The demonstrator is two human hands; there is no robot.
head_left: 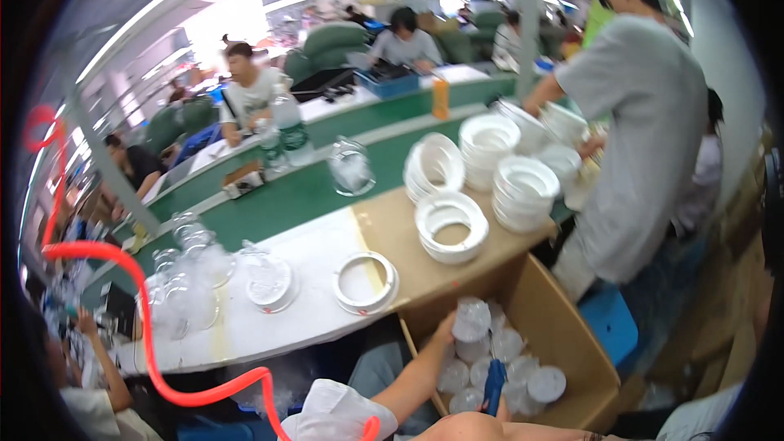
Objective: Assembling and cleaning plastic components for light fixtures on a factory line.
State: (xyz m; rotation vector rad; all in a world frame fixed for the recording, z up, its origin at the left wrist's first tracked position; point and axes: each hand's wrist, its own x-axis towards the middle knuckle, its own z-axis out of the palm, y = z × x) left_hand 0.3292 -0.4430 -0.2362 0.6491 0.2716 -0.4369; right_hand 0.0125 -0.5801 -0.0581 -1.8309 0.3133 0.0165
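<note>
Over the open cardboard box, my left hand grips a clear, round plastic cup-like part by its side. My right hand, partly hidden, is closed round a blue air gun. Its thin nozzle points up toward the held part. More clear round parts lie loosely in the box below both hands. On the table edge beyond the box, a white ring lies flat, and a clear part sits in another white ring.
Stacks of white rings stand at the table's right end. Clear domes cluster at left, and one stands on the green conveyor. A red hose loops across the left side. A co-worker stands at right beside a blue stool.
</note>
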